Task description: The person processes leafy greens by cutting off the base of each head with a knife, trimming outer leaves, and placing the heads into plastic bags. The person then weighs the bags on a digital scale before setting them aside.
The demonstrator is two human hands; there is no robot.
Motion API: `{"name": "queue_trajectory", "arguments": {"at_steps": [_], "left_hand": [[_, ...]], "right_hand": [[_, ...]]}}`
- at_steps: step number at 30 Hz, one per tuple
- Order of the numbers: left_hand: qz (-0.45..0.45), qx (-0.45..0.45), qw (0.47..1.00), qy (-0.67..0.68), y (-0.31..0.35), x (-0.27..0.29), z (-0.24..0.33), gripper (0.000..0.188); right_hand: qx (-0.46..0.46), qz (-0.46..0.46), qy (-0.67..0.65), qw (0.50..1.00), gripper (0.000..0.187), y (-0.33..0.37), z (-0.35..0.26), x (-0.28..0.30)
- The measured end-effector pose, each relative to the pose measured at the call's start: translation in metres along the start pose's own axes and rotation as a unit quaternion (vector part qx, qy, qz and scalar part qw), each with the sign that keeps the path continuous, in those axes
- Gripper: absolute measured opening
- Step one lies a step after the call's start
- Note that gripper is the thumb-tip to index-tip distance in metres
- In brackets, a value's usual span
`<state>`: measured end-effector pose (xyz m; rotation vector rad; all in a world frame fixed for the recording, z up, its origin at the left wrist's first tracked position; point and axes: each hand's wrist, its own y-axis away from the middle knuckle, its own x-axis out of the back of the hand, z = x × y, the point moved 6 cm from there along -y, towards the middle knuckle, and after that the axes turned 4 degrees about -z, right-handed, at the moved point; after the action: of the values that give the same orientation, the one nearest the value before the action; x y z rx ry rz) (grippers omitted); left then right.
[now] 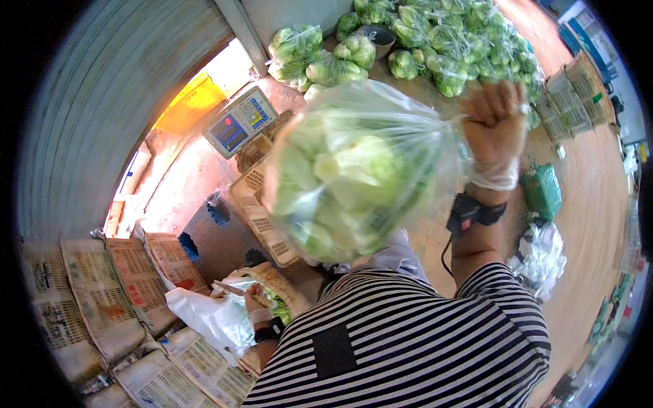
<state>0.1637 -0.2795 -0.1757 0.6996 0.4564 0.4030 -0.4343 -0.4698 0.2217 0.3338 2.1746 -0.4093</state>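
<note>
My right hand [495, 129] is raised and closed round the gathered neck of a clear plastic bag of green vegetable heads [360, 170]. The full bag hangs in front of me, blurred by motion, with one pale cut stem end visible. Low on the left, my left hand [257, 299] is curled beside a white plastic sheet or bag [211, 316] and a crate with green leaves [280, 309]. A thin, flat object juts from its fingers, too small to name. Dark bands circle both wrists.
A digital scale [241, 122] stands beyond a beige plastic crate [262, 221]. Many bagged green heads [462, 44] lie at the back. Stacked crates [102, 299] line the left; more crates [575, 98] stand far right. Green [542, 192] and clear plastic bundles [541, 255] lie right.
</note>
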Motion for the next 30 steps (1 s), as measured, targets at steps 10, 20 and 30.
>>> {"name": "queue_trajectory", "arguments": {"at_steps": [10,20,30], "left_hand": [[0.151,-0.147,0.971,0.109,0.066,-0.045,-0.101,0.011],[0.300,0.039,0.948,0.096,0.184,-0.119,-0.204,0.015],[0.371,0.098,0.920,0.081,0.274,-0.135,-0.224,0.012]], "right_hand": [[-0.200,0.013,0.172,0.965,0.047,-0.084,0.053,0.186],[-0.256,0.043,0.654,0.711,0.035,-0.184,0.089,0.528],[-0.346,-0.068,0.789,0.504,0.028,-0.228,0.227,0.577]]}}
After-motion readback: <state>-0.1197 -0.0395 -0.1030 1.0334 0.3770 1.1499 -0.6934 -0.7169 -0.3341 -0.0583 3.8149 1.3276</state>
